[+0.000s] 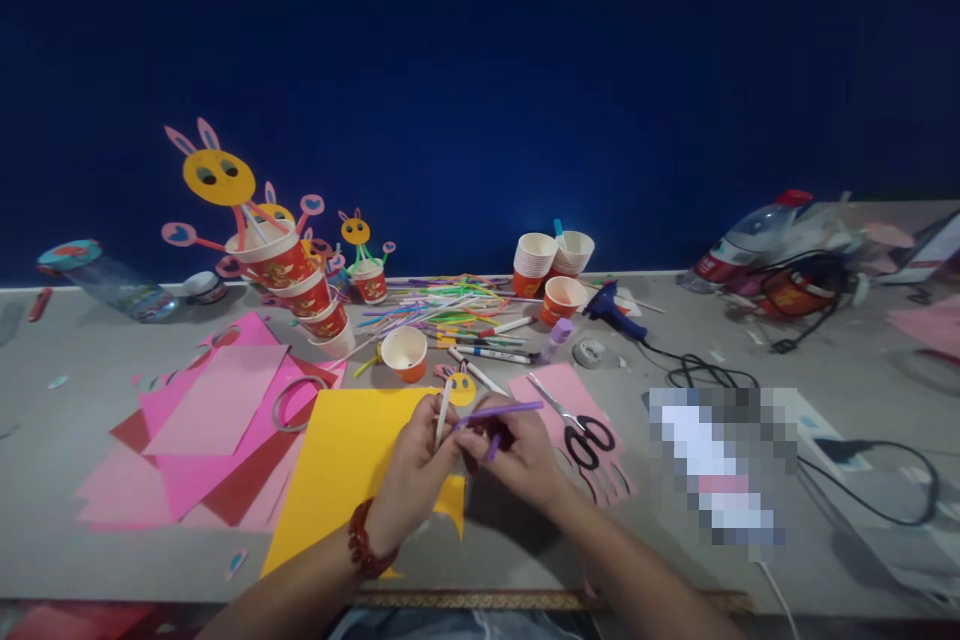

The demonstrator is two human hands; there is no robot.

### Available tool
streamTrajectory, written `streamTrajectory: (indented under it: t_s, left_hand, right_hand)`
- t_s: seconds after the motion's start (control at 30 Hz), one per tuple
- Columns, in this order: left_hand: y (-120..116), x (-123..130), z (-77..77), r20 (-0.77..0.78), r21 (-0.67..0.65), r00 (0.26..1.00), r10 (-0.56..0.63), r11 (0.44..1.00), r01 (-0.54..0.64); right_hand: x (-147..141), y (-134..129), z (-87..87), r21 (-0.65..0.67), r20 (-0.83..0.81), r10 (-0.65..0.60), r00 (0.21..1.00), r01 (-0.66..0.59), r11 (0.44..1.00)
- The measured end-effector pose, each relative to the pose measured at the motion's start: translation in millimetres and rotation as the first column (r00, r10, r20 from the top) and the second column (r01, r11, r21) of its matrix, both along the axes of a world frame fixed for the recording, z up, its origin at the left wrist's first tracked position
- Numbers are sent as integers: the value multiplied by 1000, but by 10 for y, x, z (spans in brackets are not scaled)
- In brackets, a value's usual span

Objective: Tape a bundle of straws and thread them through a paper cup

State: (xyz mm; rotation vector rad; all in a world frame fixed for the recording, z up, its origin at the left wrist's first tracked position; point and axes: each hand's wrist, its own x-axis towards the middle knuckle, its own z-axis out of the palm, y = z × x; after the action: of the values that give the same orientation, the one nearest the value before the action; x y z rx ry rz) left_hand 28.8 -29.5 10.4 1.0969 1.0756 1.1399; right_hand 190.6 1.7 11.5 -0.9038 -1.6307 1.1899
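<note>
Probably light and easily creased, the purple straw (521, 408) sits above the table (150, 560), pinched in the right hand (526, 455); the left hand (414, 468) pinches a white straw (444, 413). Gentle mid-length holds should suit both.

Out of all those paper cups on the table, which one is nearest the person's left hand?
The lone cup just beyond the yellow sheet's far edge. The other cups all stand farther from the left hand.
</note>
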Motion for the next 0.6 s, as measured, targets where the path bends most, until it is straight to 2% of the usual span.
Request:
streamTrajectory:
  t_s: [0.07,0.17,0.3,0.43,0.53,0.6]
  left_hand:
    - [-2,9,3,-19,30,1000,26,999,-25]
    - [-5,11,33,20,44,998,-54,998,53]
    - [35,8,45,106,-26,983,-152,988,155]
    - [91,16,-6,36,-26,988,-147,989,148]
    - [105,20,-15,-23,8,994,-111,994,112]
    - [108,21,-2,23,-10,991,-129,992,129]
  right_hand:
    - [-41,-32,11,-51,-30,85,996,-87,995]
    - [-45,0,26,-117,-110,112,988,-125,985]
    - [6,99,-2,-118,-34,43,998,-47,992]
    - [30,163,-66,-222,-45,-28,999,17,975]
    - [21,176,-89,-281,-109,-24,994,-8,960]
    - [11,172,-85,-323,-158,7,987,-58,945]
